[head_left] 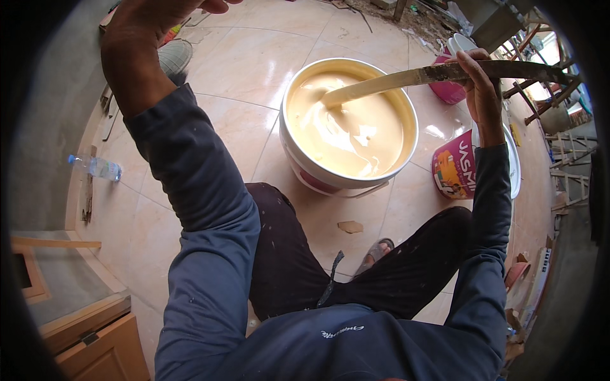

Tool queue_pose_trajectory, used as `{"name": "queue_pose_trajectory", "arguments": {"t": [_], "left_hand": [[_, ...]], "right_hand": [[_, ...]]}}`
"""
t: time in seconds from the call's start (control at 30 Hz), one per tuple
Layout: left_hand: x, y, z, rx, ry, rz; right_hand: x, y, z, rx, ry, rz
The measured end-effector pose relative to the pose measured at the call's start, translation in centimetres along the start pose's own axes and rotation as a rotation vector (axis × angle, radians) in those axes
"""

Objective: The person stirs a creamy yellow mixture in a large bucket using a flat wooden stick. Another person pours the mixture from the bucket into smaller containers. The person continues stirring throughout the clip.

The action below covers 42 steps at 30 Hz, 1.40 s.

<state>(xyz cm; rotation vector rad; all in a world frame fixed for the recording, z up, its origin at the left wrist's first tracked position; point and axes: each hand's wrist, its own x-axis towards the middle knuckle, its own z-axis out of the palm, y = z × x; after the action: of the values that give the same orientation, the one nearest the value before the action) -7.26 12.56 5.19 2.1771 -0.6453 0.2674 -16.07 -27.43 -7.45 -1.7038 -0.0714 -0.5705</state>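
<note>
A large white bucket stands on the floor in front of me, holding thick cream-yellow paint. A long flat wooden stirring stick leans into it, its lower end sunk in the paint and coated with it. On the right, my right hand is closed around the stick's darker upper part, beyond the bucket's rim. My left hand is raised at the upper left and cut off by the picture's top edge. Only bits of its fingers show, so its grip is hidden.
Right of the bucket stand a pink-purple tub with a white lid and another pink container. A plastic bottle lies by the left wall. A wooden cabinet is at lower left; a flat tan scrap lies near my foot. Debris lines the far edge.
</note>
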Motion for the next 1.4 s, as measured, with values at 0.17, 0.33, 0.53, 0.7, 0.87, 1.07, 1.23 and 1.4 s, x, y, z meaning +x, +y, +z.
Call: {"name": "queue_pose_trajectory", "arguments": {"t": [0.17, 0.33, 0.53, 0.7, 0.87, 1.07, 1.23, 1.4], "left_hand": [[0.4, 0.6, -0.3, 0.067, -0.002, -0.171], [1.5, -1.8, 1.0, -0.039, -0.029, 0.069], [3.8, -9.7, 4.7, -0.034, 0.442, 0.438], [4.9, -10.2, 5.8, 0.114, 0.717, 0.638], [3.0, -6.8, 3.1, -0.001, 0.326, 0.339], [1.2, -1.8, 2.2, 0.053, 0.000, 0.113], [0.5, 0.2, 1.3, 0.014, -0.058, 0.078], [1.0, -0.7, 1.2, 0.015, -0.087, 0.055]], "right_hand": [[2.3, 4.2, 2.4, -0.363, -0.081, -0.003], [-1.0, 8.2, 0.5, -0.275, -0.174, 0.194], [-3.9, 10.2, 1.3, -0.246, -0.288, 0.257], [-4.2, 10.3, -1.2, -0.156, -0.181, 0.166], [-2.7, 5.3, -2.3, -0.001, -0.089, 0.141], [-1.0, 1.7, 3.4, -0.168, -0.037, -0.090], [-0.5, 6.4, 4.0, -0.440, -0.168, -0.044], [-2.6, 8.7, 3.7, -0.278, -0.196, 0.130]]}}
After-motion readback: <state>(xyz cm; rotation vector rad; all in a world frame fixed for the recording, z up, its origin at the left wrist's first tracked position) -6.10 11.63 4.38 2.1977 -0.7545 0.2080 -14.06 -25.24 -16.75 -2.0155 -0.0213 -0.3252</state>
